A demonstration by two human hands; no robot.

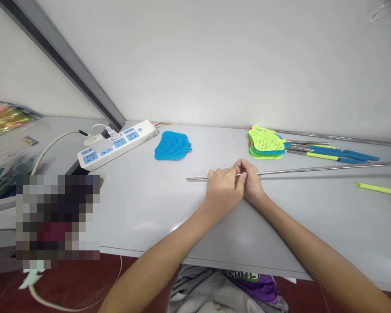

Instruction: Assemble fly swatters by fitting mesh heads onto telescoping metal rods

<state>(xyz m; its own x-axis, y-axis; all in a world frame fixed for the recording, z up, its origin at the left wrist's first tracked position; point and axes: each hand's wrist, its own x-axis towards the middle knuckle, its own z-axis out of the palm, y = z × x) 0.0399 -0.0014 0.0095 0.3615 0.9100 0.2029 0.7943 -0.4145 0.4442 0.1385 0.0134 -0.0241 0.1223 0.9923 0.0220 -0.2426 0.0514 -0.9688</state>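
- A thin steel rod [313,170] runs sideways over the worktop [150,208], held between both hands.
- The left hand [223,193] and right hand [251,182] each have their grip clenched around it, side by side.
- Beyond lie a blue fly swatter [172,146], stacked green fly swatters [266,142] and a power strip [117,143].

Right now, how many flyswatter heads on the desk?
At least 4: one blue head lying alone at left, and at least three green and blue heads stacked at right; the stack may hide more.

This looks like a small assembly workroom: a long grey tabletop [156,208] against a white wall [215,65], with stacked plastic fly swatter heads [266,143], a long steel rod [329,169] and a power strip [117,145].
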